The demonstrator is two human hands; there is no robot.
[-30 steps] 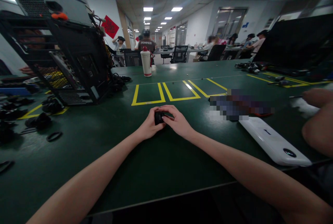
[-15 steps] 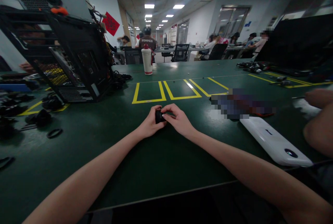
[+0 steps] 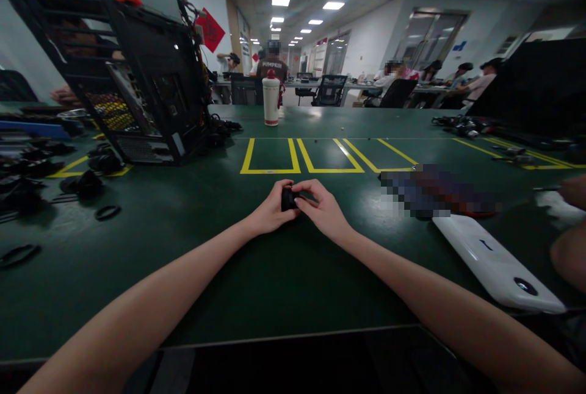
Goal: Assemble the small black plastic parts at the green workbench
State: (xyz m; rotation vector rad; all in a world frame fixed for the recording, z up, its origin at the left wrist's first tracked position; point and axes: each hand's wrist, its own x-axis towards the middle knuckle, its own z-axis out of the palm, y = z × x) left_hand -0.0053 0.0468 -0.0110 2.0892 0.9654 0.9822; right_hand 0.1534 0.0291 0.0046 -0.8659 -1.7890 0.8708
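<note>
The left hand [image 3: 271, 211] and the right hand [image 3: 323, 210] meet over the middle of the dark green worktop [image 3: 220, 272], both closed around a small black object [image 3: 288, 199] that sits pinched between their fingertips, just above or on the surface; what the object is cannot be told, since the fingers cover most of it. Both bare forearms run back toward the near edge of the worktop. Just beyond the hands, three yellow taped rectangles [image 3: 270, 156] are marked out side by side. To the right of the hands lies a flat thing that is blurred out, and nearer and further right a long white device [image 3: 494, 263] lies at an angle near the worktop's edge. At the far right edge another person's arm [image 3: 570, 247] reaches in over the worktop. Far behind the rectangles stands a white bottle with a red top [image 3: 271, 100]. To the far left an open black computer case [image 3: 137, 77] stands tilted, with loose black rings [image 3: 108, 212] and other dark parts scattered on the worktop around it. In the background, people sit at other tables under ceiling lights.
</note>
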